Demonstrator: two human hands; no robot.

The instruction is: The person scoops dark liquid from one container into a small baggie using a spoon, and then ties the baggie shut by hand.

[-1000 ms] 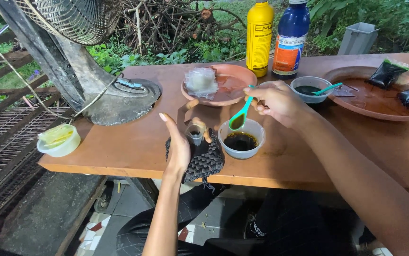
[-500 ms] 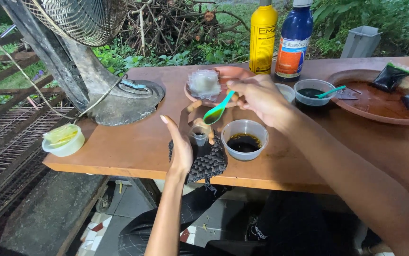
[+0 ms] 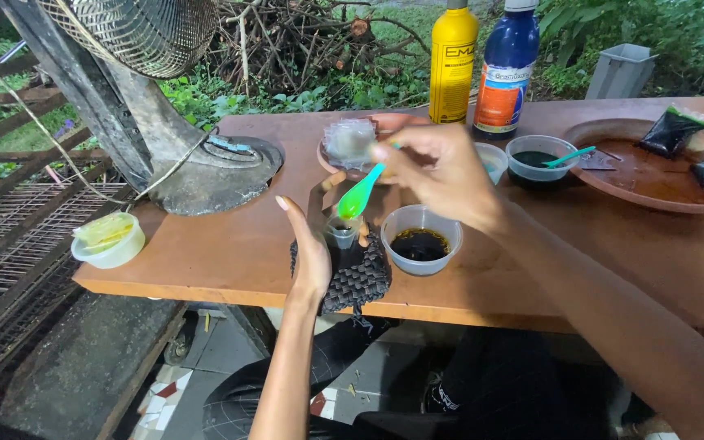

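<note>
My right hand (image 3: 441,175) holds a green plastic spoon (image 3: 360,195), its bowl tipped down just over a small clear cup (image 3: 341,234). The cup stands on a dark woven mat (image 3: 357,281) at the table's front edge. My left hand (image 3: 311,257) rests beside the cup with fingers around its left side, steadying it. Right of the cup sits a clear bowl of dark liquid (image 3: 419,239).
Behind are a brown plate with a clear wrapped item (image 3: 350,140), a yellow bottle (image 3: 453,61), a blue bottle (image 3: 505,69), a second bowl with a teal spoon (image 3: 541,159), and a brown tray with dark sachets (image 3: 653,167). A fan base (image 3: 205,167) and a lidded tub (image 3: 107,239) stand left.
My right hand lifted the green spoon out of the bowl of dark liquid and carried it left, over the small cup. My left hand stayed by the cup.
</note>
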